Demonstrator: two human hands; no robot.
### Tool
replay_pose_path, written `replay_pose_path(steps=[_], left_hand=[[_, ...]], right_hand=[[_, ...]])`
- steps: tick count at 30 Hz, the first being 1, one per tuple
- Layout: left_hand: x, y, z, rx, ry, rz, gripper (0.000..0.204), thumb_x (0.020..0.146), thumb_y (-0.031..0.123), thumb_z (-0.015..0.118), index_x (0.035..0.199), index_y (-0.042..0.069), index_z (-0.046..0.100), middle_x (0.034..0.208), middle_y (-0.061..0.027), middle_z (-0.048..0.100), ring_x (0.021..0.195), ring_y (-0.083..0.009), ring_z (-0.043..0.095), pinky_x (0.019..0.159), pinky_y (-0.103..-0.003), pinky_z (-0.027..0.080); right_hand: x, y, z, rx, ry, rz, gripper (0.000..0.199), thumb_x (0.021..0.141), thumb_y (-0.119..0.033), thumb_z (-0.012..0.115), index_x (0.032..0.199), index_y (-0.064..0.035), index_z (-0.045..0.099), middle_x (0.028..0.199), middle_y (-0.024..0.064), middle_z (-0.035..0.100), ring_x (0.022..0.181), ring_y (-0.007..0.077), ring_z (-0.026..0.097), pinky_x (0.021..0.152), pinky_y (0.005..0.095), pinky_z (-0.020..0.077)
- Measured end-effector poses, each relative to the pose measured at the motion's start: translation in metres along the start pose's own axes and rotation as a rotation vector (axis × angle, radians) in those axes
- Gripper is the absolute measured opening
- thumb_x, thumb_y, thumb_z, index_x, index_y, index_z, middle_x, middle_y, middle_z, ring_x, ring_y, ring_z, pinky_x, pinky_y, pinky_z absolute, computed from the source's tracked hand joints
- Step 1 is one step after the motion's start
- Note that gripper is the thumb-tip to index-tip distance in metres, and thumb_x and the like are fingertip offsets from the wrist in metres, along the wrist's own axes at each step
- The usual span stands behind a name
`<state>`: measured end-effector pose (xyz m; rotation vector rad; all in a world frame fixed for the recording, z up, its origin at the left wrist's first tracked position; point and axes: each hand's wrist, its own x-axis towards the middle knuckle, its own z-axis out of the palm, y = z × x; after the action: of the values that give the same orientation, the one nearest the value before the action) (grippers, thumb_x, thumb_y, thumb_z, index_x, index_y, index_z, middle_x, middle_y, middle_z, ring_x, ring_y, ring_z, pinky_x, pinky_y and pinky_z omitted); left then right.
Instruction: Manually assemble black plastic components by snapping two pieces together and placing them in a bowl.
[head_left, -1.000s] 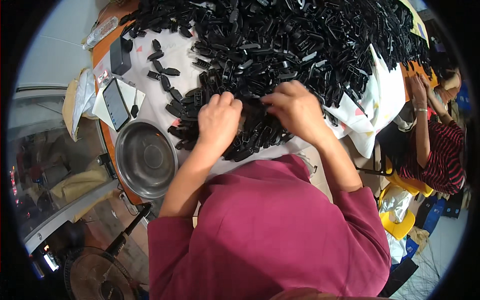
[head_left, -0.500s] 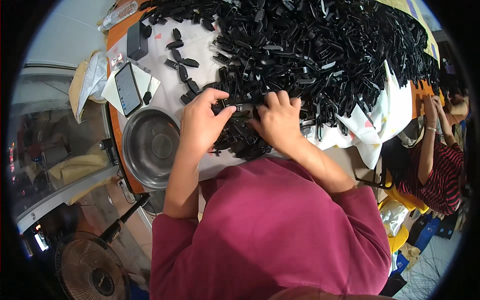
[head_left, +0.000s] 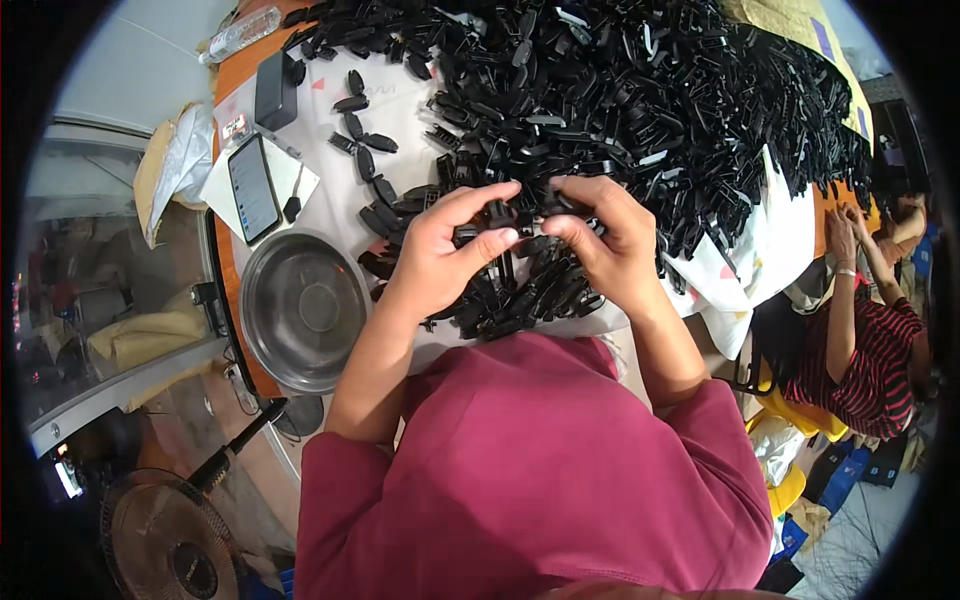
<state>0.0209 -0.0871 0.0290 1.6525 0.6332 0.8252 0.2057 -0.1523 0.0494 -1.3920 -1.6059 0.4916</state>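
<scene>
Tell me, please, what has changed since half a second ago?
Both the left hand and right hand moved right; the latter's fingers, earlier curled down, now point left. Each now has a black part between thumb and forefinger; whether held earlier is unclear. Bowl, phone and pile stayed in place.

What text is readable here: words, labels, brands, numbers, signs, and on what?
None clear enough to quote.
Phone screen: rows of text, too small.
Small red-and-white item: marks too small.
Fan hub: marking blurred.
White tablecloth: faint script-like marks, unreadable.
Black parts: no lettering I can make out.
</scene>
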Motion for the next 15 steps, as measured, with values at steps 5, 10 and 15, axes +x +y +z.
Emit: replay_pose_path(steps=[5, 10, 15], left_hand=[[0.0, 0.004, 0.008, -0.019, 0.038, -0.118, 0.037, 0.075, 0.014, 0.069, 0.107, 0.003, 0.055, 0.087, -0.0052, 0.061, 0.079, -0.0093, 0.055, 0.071, -0.024, 0.046], [0.002, 0.006, 0.005, -0.05, 0.121, -0.052, 0.029, 0.076, 0.011, 0.068, 0.099, 0.0, 0.054, 0.089, -0.0055, 0.061, 0.077, -0.0071, 0.053, 0.07, -0.022, 0.045], [0.01, 0.006, 0.01, -0.36, 0.17, -0.113, 0.027, 0.077, 0.004, 0.064, 0.1, 0.001, 0.05, 0.096, -0.0046, 0.059, 0.077, -0.0076, 0.051, 0.072, -0.022, 0.043]], right_hand=[[0.006, -0.005, -0.002, -0.236, -0.009, -0.299, 0.035, 0.065, -0.009, 0.071, 0.098, -0.0046, 0.061, 0.083, 0.0089, 0.061, 0.07, 0.0238, 0.058, 0.061, 0.0298, 0.0473], [0.01, -0.006, -0.006, -0.154, -0.031, -0.183, 0.032, 0.066, -0.008, 0.071, 0.097, -0.0032, 0.062, 0.081, 0.0086, 0.059, 0.071, 0.0212, 0.057, 0.062, 0.0276, 0.0466], [0.01, 0.002, -0.003, 0.107, -0.026, 0.095, 0.025, 0.071, -0.002, 0.068, 0.095, 0.0002, 0.062, 0.084, 0.0067, 0.059, 0.07, 0.0133, 0.056, 0.059, 0.0228, 0.0455]])
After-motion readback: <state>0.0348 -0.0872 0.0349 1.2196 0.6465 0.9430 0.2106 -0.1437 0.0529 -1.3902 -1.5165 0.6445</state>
